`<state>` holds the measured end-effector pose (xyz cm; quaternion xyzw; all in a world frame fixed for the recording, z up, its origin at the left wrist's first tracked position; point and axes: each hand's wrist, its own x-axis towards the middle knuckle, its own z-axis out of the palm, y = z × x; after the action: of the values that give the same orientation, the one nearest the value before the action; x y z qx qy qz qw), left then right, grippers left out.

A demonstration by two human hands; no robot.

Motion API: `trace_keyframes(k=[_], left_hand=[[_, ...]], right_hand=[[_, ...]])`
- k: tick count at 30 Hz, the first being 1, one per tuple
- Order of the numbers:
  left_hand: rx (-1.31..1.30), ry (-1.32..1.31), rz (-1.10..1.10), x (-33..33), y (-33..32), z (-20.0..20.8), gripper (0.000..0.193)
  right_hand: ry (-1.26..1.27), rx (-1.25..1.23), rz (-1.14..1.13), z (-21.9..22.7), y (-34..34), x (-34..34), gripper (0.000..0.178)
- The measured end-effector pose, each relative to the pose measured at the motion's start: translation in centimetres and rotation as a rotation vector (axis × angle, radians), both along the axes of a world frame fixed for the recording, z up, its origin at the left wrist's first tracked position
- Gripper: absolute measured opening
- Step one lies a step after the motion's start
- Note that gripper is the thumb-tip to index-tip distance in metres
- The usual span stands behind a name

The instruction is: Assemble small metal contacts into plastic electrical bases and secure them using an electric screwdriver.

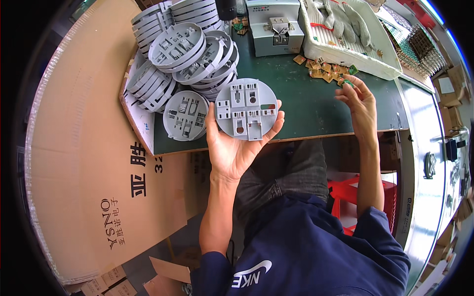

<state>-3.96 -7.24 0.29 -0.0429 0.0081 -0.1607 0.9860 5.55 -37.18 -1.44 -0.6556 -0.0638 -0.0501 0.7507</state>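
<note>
Dark green and trimmed with a thin brown edge, the counter spans the upper middle of the view. Over its near edge, at the center, a round grey plastic disc is held up, its face of slots and raised blocks turned to the camera. Beneath it, at 6 o'clock, is the left hand, fingers spread around the rim, the thumb at the left side and the others curling up the right. At 3 o'clock the right hand pinches a small green and gold piece between thumb and forefinger, above the counter. Beside it, at 2 o'clock from the disc, lie scattered copper-colored pieces. Similar grey discs pile up from 9 to 11 o'clock. At 1 o'clock stands a pale grey-blue box-shaped device; past it, nearer 2, a white tray carries knitted gloves. Brown cardboard spreads at 8 o'clock, and a red stool shows at 4.
</note>
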Motion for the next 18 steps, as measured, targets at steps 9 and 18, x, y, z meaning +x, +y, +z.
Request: trace_keyframes(k=[9, 18], left_hand=[[-0.036, 0.024, -0.066, 0.0, -0.1, 0.2, 0.081], [2.446, -0.744, 0.554, 1.0, -2.0, 1.1, 0.105]], right_hand=[[0.061, -0.085, 0.055, 0.1, 2.5, -0.9, 0.024], [0.029, -0.235, 0.091, -0.3, 1.8, -0.5, 0.029]])
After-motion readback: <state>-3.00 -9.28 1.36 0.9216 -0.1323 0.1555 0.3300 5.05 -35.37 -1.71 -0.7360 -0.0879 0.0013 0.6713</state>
